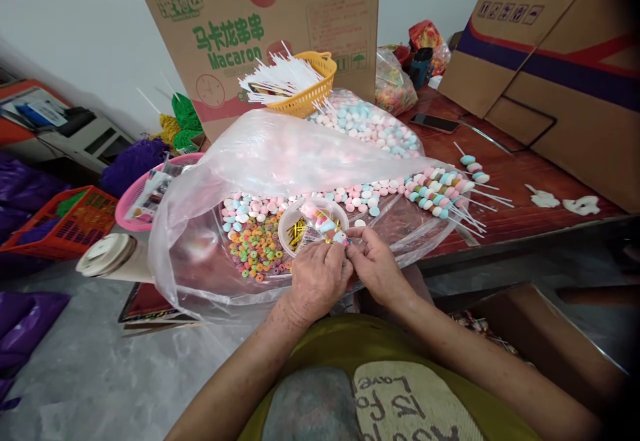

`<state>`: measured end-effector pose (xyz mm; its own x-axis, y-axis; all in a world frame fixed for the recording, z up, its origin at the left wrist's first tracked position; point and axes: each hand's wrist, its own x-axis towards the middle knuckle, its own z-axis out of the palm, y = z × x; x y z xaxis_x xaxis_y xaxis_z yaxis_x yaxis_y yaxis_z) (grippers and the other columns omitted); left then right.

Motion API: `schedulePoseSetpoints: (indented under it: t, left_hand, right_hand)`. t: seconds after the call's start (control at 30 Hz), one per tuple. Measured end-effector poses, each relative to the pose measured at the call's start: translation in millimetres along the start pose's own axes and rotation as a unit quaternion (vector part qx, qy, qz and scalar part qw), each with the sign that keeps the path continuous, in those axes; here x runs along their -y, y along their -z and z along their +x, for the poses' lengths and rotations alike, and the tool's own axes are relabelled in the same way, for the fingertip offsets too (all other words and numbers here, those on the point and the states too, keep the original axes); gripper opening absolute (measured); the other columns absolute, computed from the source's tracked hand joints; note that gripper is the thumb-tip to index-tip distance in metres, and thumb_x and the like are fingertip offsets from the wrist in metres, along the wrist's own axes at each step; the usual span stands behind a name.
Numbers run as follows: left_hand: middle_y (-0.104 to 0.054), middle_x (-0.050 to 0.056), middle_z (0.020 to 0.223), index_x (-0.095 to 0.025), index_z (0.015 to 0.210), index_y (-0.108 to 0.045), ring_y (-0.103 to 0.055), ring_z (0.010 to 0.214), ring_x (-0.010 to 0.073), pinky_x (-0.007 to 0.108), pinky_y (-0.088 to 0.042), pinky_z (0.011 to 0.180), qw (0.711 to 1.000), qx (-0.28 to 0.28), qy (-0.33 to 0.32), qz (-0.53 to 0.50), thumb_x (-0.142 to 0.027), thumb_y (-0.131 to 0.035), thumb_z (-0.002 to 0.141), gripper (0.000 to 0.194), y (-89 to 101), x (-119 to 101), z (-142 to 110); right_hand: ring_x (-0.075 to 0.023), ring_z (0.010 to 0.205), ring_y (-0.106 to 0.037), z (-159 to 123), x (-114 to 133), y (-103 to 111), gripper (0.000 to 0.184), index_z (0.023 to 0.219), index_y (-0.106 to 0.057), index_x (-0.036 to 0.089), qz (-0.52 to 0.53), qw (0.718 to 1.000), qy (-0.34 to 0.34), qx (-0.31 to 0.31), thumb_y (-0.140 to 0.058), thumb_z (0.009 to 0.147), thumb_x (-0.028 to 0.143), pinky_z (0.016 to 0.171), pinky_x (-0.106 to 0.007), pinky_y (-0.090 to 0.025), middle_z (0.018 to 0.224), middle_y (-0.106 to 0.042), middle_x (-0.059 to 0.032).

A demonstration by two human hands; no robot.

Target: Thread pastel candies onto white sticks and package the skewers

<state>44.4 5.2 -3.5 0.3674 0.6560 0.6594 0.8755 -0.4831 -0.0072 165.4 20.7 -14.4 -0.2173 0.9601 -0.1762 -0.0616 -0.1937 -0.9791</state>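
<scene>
My left hand and my right hand meet close together over a clear plastic sheet. Both pinch a candy skewer of pink, blue and white pieces in a clear wrapper, with a gold twist tie at its end. The skewer lies over a small round container holding gold ties. Loose pastel candies and coloured ring candies are spread on the sheet just beyond my fingers. A row of made skewers lies to the right.
A yellow basket of white sticks stands behind, in front of a cardboard "Macaron" box. A phone lies on the wooden table. A pink basin, an orange crate and a lidded cup are at left.
</scene>
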Motion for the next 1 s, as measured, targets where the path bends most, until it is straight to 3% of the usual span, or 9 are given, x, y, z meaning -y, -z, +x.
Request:
schedulePoseSetpoints:
  t: [0.13,0.3,0.4,0.43,0.53,0.63,0.73,0.87,1.0]
  left_hand:
    - [-0.056,0.003,0.054,-0.016,0.066,-0.055,-0.056,0.055,0.0150,0.026,-0.043,0.057,1.000,-0.001,0.016,-0.007,-0.014,-0.047,0.080,0.016,-7.8,-2.0,-4.6]
    - [-0.062,0.001,0.060,-0.016,0.072,-0.060,-0.056,0.054,0.0126,0.023,-0.041,0.054,0.979,0.044,0.158,-0.121,-0.014,-0.044,0.081,0.018,-3.9,-1.2,-6.4]
    - [-0.066,0.000,0.073,-0.020,0.091,-0.062,-0.060,0.065,0.0119,0.022,-0.045,0.063,0.961,0.139,0.088,-0.222,-0.022,-0.045,0.086,0.018,21.2,16.6,8.1]
    - [-0.068,0.004,0.086,-0.021,0.103,-0.060,-0.061,0.077,0.0152,0.026,-0.047,0.071,0.966,0.128,0.073,-0.211,-0.029,-0.050,0.084,0.022,30.1,25.0,15.6]
    - [-0.064,0.010,0.106,-0.021,0.114,-0.057,-0.057,0.099,0.0264,0.037,-0.045,0.083,0.967,0.201,0.026,-0.156,-0.048,-0.069,0.066,0.056,45.0,47.5,37.7]
    - [-0.063,0.001,0.069,-0.022,0.085,-0.066,-0.058,0.068,0.0172,0.026,-0.045,0.061,0.908,0.338,0.066,-0.240,-0.045,-0.062,0.074,0.025,39.1,53.6,47.6]
    - [-0.054,-0.003,0.057,-0.019,0.079,-0.064,-0.048,0.050,0.0096,0.020,-0.036,0.045,0.823,0.345,0.181,-0.414,-0.044,-0.057,0.078,0.026,25.0,46.0,43.3]
    - [-0.051,-0.005,0.054,-0.016,0.080,-0.059,-0.042,0.041,0.0065,0.019,-0.032,0.039,0.724,0.252,0.301,-0.567,-0.044,-0.064,0.072,0.029,11.1,31.0,31.5]
    - [-0.048,-0.008,0.048,-0.017,0.077,-0.053,-0.039,0.033,0.0057,0.019,-0.029,0.035,0.668,0.159,0.388,-0.615,-0.045,-0.068,0.069,0.032,-0.2,13.2,20.7]
  right_hand:
    - [-0.0135,0.038,-0.049,8.0,-8.6,-0.3,0.030,0.103,-0.045,0.022,-0.113,0.993,0.043,-0.013,-0.046,0.082,0.044,0.037,-0.024,-0.039,0.049,-0.053,0.0074]
    - [-0.0143,0.062,-0.054,20.9,-5.8,16.3,0.023,0.079,-0.055,0.018,-0.272,0.952,0.139,0.009,-0.044,0.083,0.039,0.054,-0.024,-0.039,0.066,-0.059,-0.0006]
    - [-0.0117,0.055,-0.045,24.9,10.1,31.4,0.028,0.067,-0.052,0.018,-0.319,0.934,0.156,0.032,-0.047,0.082,0.042,0.050,-0.022,-0.032,0.056,-0.050,0.0028]
    - [-0.0104,0.052,-0.042,26.0,17.5,36.3,0.031,0.063,-0.050,0.019,-0.346,0.921,0.172,0.047,-0.048,0.081,0.044,0.049,-0.022,-0.029,0.053,-0.046,0.0040]
    - [-0.0080,0.048,-0.036,30.4,43.1,48.5,0.035,0.057,-0.047,0.018,-0.426,0.870,0.229,0.100,-0.050,0.081,0.043,0.046,-0.021,-0.024,0.049,-0.039,0.0057]
    - [-0.0077,0.048,-0.039,37.7,71.2,60.6,0.026,0.059,-0.053,0.019,-0.480,0.816,0.252,0.204,-0.055,0.078,0.035,0.046,-0.020,-0.025,0.051,-0.044,0.0057]
    - [-0.0095,0.053,-0.047,44.1,98.3,75.5,0.014,0.067,-0.061,0.021,-0.482,0.798,0.268,0.242,-0.060,0.074,0.033,0.049,-0.021,-0.031,0.058,-0.054,0.0045]
    - [-0.0134,0.061,-0.053,33.7,120.9,83.4,0.012,0.068,-0.063,0.022,-0.449,0.813,0.356,0.104,-0.062,0.074,0.033,0.057,-0.027,-0.041,0.065,-0.059,0.0012]
    - [-0.0156,0.067,-0.057,7.0,106.0,67.3,0.014,0.078,-0.065,0.021,-0.422,0.792,0.433,-0.086,-0.053,0.084,0.028,0.062,-0.031,-0.044,0.072,-0.061,-0.0028]
